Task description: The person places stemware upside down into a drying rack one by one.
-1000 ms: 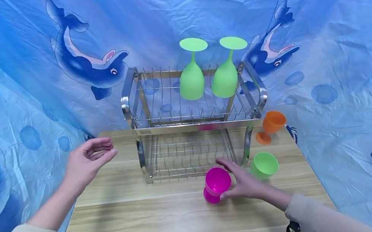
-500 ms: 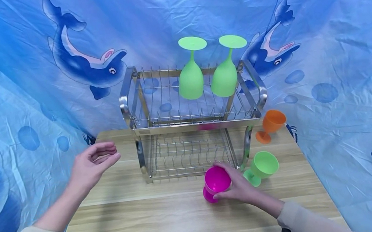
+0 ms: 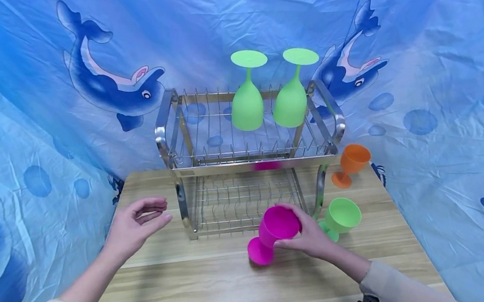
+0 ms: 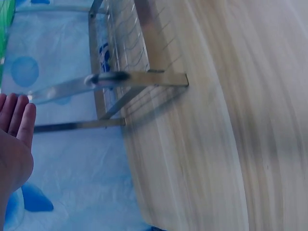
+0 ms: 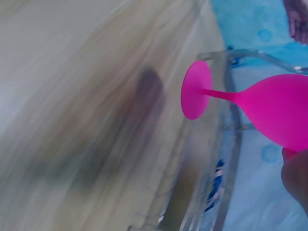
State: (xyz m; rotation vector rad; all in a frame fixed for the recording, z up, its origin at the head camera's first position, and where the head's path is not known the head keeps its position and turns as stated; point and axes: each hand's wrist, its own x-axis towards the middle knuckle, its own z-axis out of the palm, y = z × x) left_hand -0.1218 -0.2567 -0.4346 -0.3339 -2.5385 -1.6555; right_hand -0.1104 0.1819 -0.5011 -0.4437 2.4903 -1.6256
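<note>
A magenta goblet (image 3: 277, 224) is gripped round its bowl by my right hand (image 3: 307, 233), in front of the rack's lower tier. It leans, its foot to the left and its mouth toward me. The right wrist view has the goblet's foot (image 5: 196, 90) and stem above the tabletop, with a shadow below. My left hand (image 3: 140, 227) holds nothing and hovers left of the rack, fingers loosely bent. In the left wrist view, this hand (image 4: 17, 139) shows at the left edge beside the rack's side frame.
A two-tier metal dish rack (image 3: 252, 166) stands on the wooden table (image 3: 187, 297). Two light green goblets (image 3: 247, 105) (image 3: 290, 103) rest upside down on its top tier. A green goblet (image 3: 342, 215) and an orange goblet (image 3: 355, 158) stand to the right. Blue dolphin-print cloth (image 3: 191, 22) hangs around.
My right hand has closed round the magenta goblet and lifted it, tilting its foot leftward. My left hand has drifted right and slightly nearer to me.
</note>
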